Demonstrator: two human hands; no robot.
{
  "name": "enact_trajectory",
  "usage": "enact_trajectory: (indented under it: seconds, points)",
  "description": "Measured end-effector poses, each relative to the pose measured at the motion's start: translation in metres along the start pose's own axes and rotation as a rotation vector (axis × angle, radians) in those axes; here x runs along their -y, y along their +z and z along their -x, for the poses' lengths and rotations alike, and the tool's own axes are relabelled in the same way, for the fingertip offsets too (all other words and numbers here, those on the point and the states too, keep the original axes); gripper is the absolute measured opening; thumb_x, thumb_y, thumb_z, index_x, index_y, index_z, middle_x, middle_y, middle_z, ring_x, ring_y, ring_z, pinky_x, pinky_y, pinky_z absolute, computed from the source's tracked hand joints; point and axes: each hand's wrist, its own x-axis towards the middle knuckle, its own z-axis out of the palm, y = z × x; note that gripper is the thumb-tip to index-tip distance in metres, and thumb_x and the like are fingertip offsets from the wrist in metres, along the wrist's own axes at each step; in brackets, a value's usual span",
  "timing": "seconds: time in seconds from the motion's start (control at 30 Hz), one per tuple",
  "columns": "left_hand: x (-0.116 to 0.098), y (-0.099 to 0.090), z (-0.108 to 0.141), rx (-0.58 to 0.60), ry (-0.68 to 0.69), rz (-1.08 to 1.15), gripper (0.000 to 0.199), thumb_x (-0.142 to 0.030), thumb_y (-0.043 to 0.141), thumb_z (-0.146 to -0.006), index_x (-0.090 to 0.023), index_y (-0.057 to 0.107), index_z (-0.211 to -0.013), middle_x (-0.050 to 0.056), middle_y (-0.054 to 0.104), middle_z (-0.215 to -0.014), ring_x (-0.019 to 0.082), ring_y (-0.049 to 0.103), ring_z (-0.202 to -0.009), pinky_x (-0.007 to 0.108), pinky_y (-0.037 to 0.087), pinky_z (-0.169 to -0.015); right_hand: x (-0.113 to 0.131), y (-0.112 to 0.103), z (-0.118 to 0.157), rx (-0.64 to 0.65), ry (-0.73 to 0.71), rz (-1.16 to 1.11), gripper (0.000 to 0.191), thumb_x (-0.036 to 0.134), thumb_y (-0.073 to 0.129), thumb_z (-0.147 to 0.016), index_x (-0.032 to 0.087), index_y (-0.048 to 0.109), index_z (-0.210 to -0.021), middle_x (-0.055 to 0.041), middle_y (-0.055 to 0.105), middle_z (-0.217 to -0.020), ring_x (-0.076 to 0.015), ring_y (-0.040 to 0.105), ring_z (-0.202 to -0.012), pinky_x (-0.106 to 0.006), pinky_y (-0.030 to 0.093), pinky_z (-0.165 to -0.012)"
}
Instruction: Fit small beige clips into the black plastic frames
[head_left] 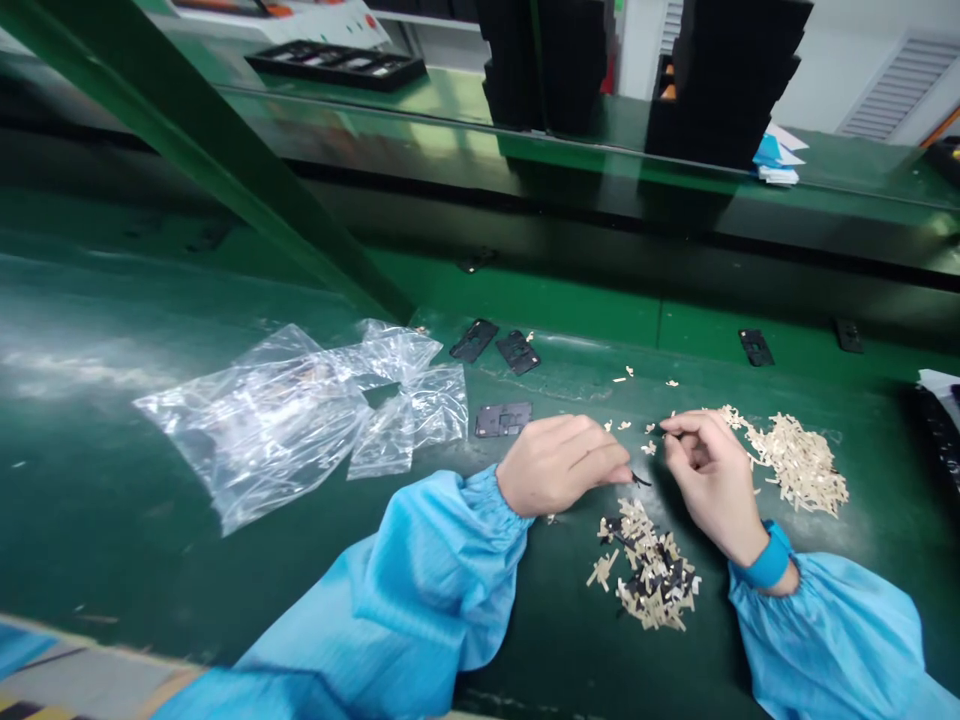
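My left hand (566, 462) is closed in a pinch on a small black part (640, 480) that sticks out past its fingertips. Just to the right, my right hand (709, 470) is curled with thumb and forefinger near each other; a tiny dark spot shows at the fingertips, too small to name. Below both hands lies a mixed heap of beige and black small parts (651, 570). Beyond my right hand is a larger heap of beige parts (802, 462). Several loose beige pieces (649, 447) are scattered between and behind the hands.
Clear plastic bags (292, 420) lie left of my hands. Flat black plates (502, 420) rest on the green table (135, 560), with another black plate (756, 347) farther right. A slanted green post (225, 160) rises at left. Stacked black trays (724, 80) stand on the shelf behind.
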Motion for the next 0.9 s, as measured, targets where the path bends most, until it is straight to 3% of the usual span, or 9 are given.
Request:
enact_trajectory:
  seconds: [0.13,0.23,0.37,0.6,0.73,0.8,0.9]
  points:
    - [0.001,-0.002,0.000,-0.020,0.042,-0.009,0.021,-0.038,0.062,-0.099,-0.016,0.060,-0.100,-0.001,0.073,-0.075,0.013,0.067,-0.068,0.024,0.051,-0.065,0.015,-0.003,0.000,0.484,0.256,-0.363,0.023,0.041,0.067,-0.092,0.019,0.065,-0.084,0.0029,0.051,-0.066,-0.0107,0.042,-0.054,-0.024,0.032,-0.048]
    - [0.000,-0.001,0.001,-0.009,0.042,-0.003,0.023,-0.041,0.060,-0.099,-0.018,0.060,-0.100,-0.001,0.073,-0.076,0.012,0.068,-0.069,0.024,0.051,-0.066,0.017,-0.004,0.000,0.668,0.434,-0.627,0.036,0.053,0.070,-0.089,0.019,0.059,-0.080,0.0077,0.044,-0.059,-0.0064,0.029,-0.045,-0.022,0.021,-0.042]
    - [0.000,-0.001,0.000,-0.006,0.040,0.001,0.024,-0.042,0.057,-0.101,-0.019,0.060,-0.098,-0.002,0.073,-0.075,0.012,0.068,-0.069,0.025,0.051,-0.066,0.014,-0.006,0.000,0.704,0.510,-0.760,0.039,0.053,0.075,-0.085,0.018,0.058,-0.080,0.0093,0.041,-0.059,-0.0041,0.025,-0.044,-0.022,0.016,-0.041]
    - [-0.001,0.003,0.004,0.002,0.040,0.017,0.029,-0.046,0.059,-0.098,-0.018,0.060,-0.098,-0.001,0.074,-0.078,0.013,0.069,-0.072,0.025,0.049,-0.066,0.009,-0.007,0.003,0.760,0.548,-0.753,0.039,0.048,0.082,-0.080,0.017,0.058,-0.078,0.0096,0.041,-0.058,-0.0029,0.025,-0.043,-0.021,0.015,-0.041]
    - [0.001,0.003,0.005,0.086,-0.004,-0.045,0.034,-0.052,0.059,-0.097,-0.018,0.062,-0.096,0.000,0.074,-0.079,0.014,0.068,-0.072,0.025,0.050,-0.067,0.004,-0.006,0.003,0.729,0.567,-0.881,0.040,0.048,0.083,-0.079,0.017,0.058,-0.076,0.0107,0.037,-0.054,-0.0026,0.021,-0.042,-0.021,0.013,-0.041]
    - [0.009,0.000,0.007,0.149,-0.114,-0.145,0.027,-0.044,0.058,-0.099,-0.018,0.064,-0.098,0.002,0.075,-0.085,0.015,0.069,-0.077,0.027,0.052,-0.072,0.000,-0.004,0.003,0.631,0.565,-0.918,0.037,0.046,0.083,-0.081,0.017,0.060,-0.076,0.0108,0.035,-0.053,-0.0027,0.020,-0.043,-0.020,0.013,-0.041]
    - [0.031,-0.006,0.011,0.223,-0.435,-0.402,0.023,-0.030,0.055,-0.101,-0.014,0.065,-0.115,0.011,0.076,-0.108,0.024,0.071,-0.099,0.035,0.054,-0.087,-0.005,-0.002,0.003,0.490,0.556,-0.922,0.033,0.043,0.083,-0.082,0.017,0.062,-0.077,0.0096,0.037,-0.055,-0.0024,0.020,-0.043,-0.019,0.014,-0.040]
